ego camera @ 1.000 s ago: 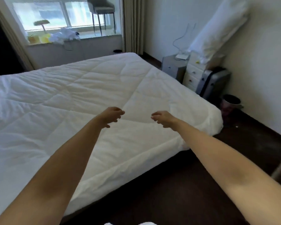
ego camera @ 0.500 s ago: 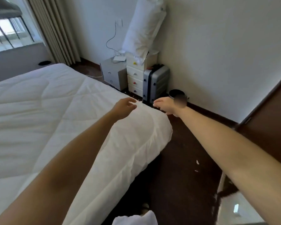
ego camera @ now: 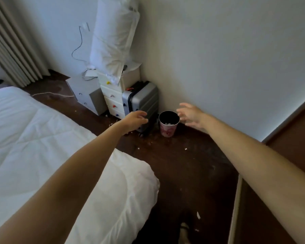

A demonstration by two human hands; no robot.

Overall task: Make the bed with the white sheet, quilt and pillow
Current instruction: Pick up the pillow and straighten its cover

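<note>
The white quilt point(ego camera: 33, 147) lies spread over the bed at the left, its corner hanging near the dark floor. A white pillow point(ego camera: 113, 34) stands upright in the far corner, leaning on the wall on top of a small drawer unit point(ego camera: 113, 97). Both arms are stretched forward over the floor. My left hand point(ego camera: 135, 119) hovers with loosely bent fingers and holds nothing. My right hand point(ego camera: 190, 115) has its fingers spread and is empty. Neither hand touches the pillow, which is well beyond them. The sheet is hidden under the quilt.
A grey suitcase point(ego camera: 141, 101) stands against the wall beside the drawers, and a small bin point(ego camera: 168, 125) sits on the floor between my hands. A grey nightstand point(ego camera: 84, 94) with a cable is left of the drawers. Curtains point(ego camera: 12, 50) hang at far left. Scraps litter the floor.
The view has swung right, from the quilt toward the corner with the pillow. Both hands left the quilt and now reach out over the floor, the right hand's fingers spreading.
</note>
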